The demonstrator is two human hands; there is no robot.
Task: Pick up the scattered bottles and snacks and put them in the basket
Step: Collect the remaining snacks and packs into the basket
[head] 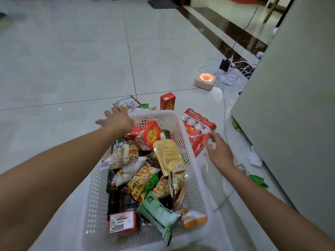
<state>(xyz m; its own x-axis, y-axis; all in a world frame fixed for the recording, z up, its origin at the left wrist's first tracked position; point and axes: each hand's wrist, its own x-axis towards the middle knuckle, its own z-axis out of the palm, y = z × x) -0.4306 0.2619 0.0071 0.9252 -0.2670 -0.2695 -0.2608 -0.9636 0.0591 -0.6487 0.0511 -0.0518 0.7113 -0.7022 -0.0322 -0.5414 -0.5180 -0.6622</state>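
Note:
A white plastic basket (196, 185) stands on the floor, filled with several snack bags, cartons and dark bottles. My left hand (117, 119) stretches over its far left corner with fingers spread, close to a clear snack packet (126, 103) lying just beyond the rim. An orange-red carton (167, 101) stands upright on the floor behind the basket. A red multipack of small white bottles (198, 130) leans against the basket's right wall. My right hand (220, 151) hovers open beside that multipack, its fingertips at the pack's lower edge. Neither hand holds anything.
A grey cabinet side (290, 96) fills the right. A glowing round device (205, 79), a black adapter (224, 64) and tangled white cables lie at the back right. Green wrappers (258, 180) and white paper (255, 158) sit along the cabinet's base. Pale floor tiles stretch to the left.

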